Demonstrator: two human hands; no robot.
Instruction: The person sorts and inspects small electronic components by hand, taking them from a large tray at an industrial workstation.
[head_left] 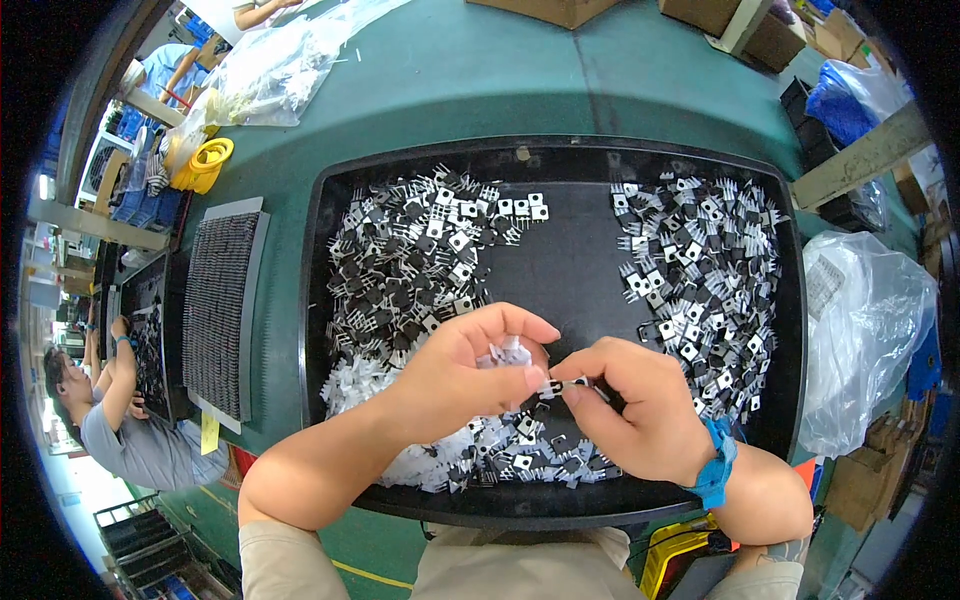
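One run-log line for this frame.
left hand: holds white pieces | right hand: pinches small component | hands: over black tray | loose components: both sides of tray

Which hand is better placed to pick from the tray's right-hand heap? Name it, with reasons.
Right, probably: the right hand is nearer that heap of components; the left hand, farther off, cups white pieces. The right hand does pinch a small part, though.

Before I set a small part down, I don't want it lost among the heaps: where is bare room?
Inside the black rectangular plastic tray, bare floor lies between two heaps of black-and-silver legged components. The green tabletop is bare between the tray's far rim and the brown cardboard box. Near left, translucent white plastic pieces crowd the tray.
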